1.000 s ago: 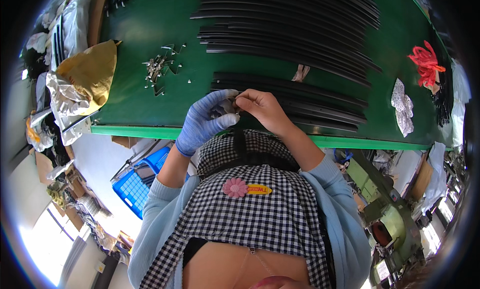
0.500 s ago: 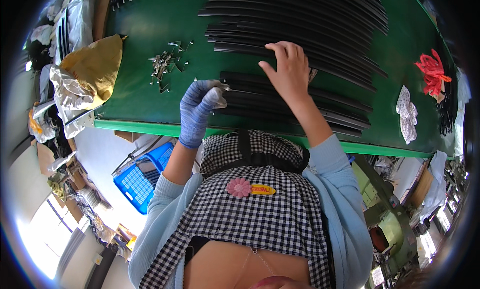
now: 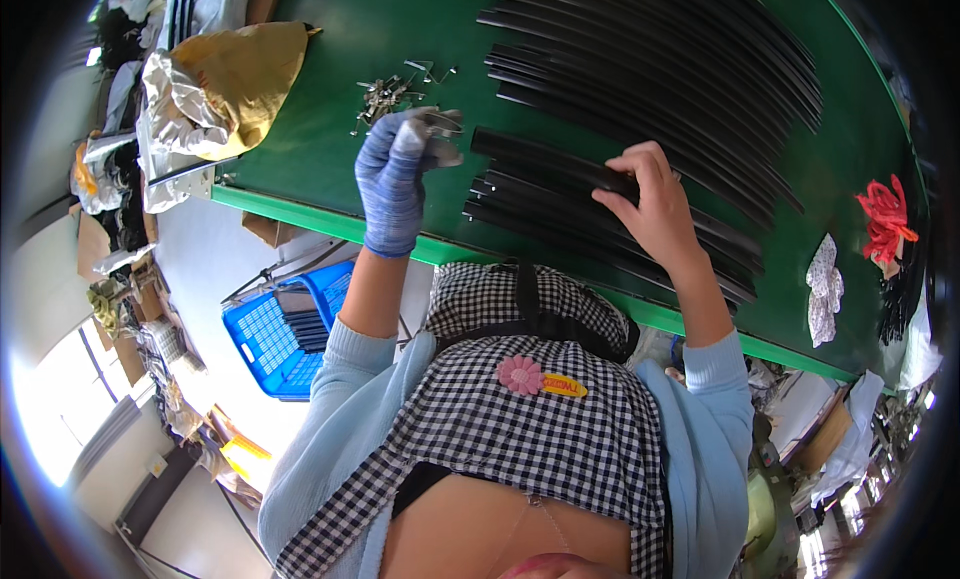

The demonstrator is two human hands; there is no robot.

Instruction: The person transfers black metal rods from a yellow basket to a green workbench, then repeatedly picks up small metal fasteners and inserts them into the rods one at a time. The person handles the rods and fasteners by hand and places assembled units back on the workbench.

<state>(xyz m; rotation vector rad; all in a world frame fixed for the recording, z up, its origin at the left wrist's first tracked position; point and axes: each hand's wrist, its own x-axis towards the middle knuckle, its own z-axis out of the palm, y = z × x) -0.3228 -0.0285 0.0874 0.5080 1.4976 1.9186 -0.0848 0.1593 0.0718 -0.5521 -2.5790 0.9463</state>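
Observation:
My left hand, in a blue-grey knit glove with pale fingertips, pinches a small bent metal spring clip; its outline is smeared by motion. My bare right hand has thumb and fingers closed round a black tube. The tube's left end lies near the clip, apart from it. Just below, several more black tubes lie side by side at the table's near edge. Beyond my left hand is a loose pile of metal spring clips.
A wide row of black tubes covers the far middle of the green table. A yellow-brown sack sits at the left edge. To the right are a patterned cloth and red strips. A blue basket stands below, left.
My right hand, open over the tubes before, has come nearer and closed round one. My left hand has turned its clip away from the tubes. The whole view has shifted slightly.

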